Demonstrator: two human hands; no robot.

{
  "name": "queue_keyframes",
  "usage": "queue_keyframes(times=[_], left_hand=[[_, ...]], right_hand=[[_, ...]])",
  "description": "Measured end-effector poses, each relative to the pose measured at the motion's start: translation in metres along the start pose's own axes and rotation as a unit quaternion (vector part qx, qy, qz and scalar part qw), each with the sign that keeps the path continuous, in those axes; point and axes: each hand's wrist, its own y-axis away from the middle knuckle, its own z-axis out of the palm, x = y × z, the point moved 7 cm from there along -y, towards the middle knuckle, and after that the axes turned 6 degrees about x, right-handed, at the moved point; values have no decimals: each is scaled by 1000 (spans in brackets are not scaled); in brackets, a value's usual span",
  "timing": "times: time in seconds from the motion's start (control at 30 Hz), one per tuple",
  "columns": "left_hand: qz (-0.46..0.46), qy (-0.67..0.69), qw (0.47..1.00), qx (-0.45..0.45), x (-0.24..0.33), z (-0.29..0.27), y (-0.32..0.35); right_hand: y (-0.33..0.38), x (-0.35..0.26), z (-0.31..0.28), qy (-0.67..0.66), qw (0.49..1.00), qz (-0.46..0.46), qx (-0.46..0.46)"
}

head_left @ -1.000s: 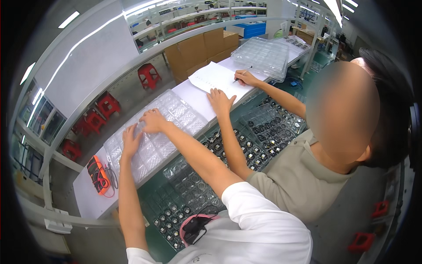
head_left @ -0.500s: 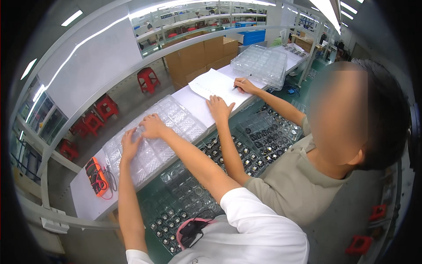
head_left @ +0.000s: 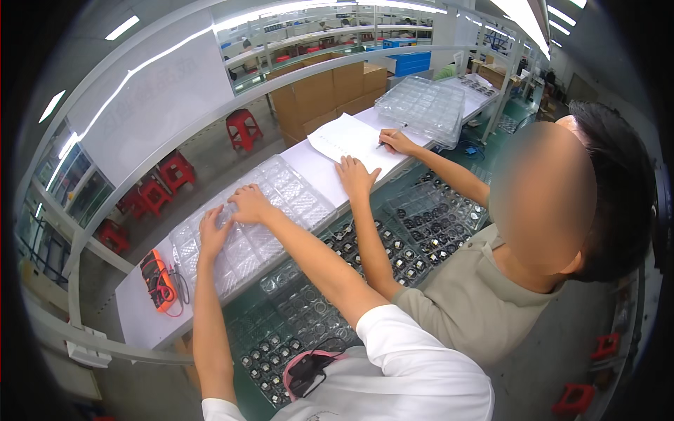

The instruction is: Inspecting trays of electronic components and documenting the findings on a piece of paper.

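Your left hand (head_left: 213, 237) and right hand (head_left: 250, 205) rest, fingers part-curled, grip impossible to tell, on the clear blister tray (head_left: 282, 188) atop the white bench (head_left: 144, 316), which appears light, flexible, slippery, and best held by opposite rims.

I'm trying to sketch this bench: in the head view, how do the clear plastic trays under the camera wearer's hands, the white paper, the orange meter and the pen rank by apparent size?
1. Clear plastic trays, taken together
2. White paper
3. Orange meter
4. Pen, partly covered
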Motion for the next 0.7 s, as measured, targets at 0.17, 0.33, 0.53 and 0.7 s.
queue_keyframes(times=[0.17, 0.33, 0.53, 0.7], left_hand=[[-4, -1, 1000, -2, -3, 3, 0], [-6, -10, 1000, 3, 5, 1, -1], [-3, -37, 999, 1, 13, -2, 1], [1, -53, 999, 9, 14, -3, 3]], right_hand=[[1, 1, 1, 0, 1000, 4, -2], [0, 4, 0, -1, 1000, 7, -1], [0, 5, 2, -2, 1000, 13, -3], [1, 2, 1, -6, 1000, 4, 3]])
